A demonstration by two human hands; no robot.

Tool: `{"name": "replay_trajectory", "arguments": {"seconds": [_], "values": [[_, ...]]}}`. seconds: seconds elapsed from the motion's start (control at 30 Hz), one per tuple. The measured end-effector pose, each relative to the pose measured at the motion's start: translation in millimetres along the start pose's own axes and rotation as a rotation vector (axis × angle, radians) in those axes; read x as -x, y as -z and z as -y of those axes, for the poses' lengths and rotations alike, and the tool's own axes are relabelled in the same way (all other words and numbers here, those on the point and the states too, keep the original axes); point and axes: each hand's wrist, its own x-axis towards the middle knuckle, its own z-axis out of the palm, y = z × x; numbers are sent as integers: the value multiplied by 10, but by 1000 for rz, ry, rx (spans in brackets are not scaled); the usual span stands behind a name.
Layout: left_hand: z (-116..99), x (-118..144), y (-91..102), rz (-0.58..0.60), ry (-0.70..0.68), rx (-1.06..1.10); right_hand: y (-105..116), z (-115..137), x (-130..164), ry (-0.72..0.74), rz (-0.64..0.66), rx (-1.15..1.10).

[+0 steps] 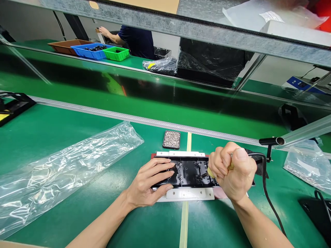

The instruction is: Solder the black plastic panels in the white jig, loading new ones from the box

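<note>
A long black plastic housing (pixel 190 172) lies in a white fixture (pixel 191 194) on the green table. My left hand (pixel 152 181) rests over the left end of this housing, fingers stretched out and pressing on it, holding nothing. My right hand (pixel 234 170) is wrapped round the yellowish handle of a corded tool that looks like a soldering iron (pixel 210 173). Its dark tip points down-left into the housing, beside small raised posts; whether it touches them I cannot tell. From the fist a black cable (pixel 265 179) runs off to the lower right.
Behind the fixture stands a small tray of tiny metal pieces (pixel 171 139). A clear plastic bag (pixel 69 172) covers the left side; a bag of small parts (pixel 307 165) lies right. A metal tube (pixel 271 141) juts in. Beyond the divider are bins (pixel 116 54) and another person's arm (pixel 113 37).
</note>
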Motion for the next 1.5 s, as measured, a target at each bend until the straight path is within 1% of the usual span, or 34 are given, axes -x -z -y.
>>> {"name": "replay_trajectory", "arguments": {"seconds": [0.8, 1.07, 1.5], "values": [[1, 17, -3, 6, 2, 19, 1, -7, 0, -12, -10, -13], [7, 15, -2, 16, 6, 15, 3, -4, -2, -3, 7, -14], [-7, 3, 7, 6, 4, 7, 5, -9, -1, -12, -1, -17]]}}
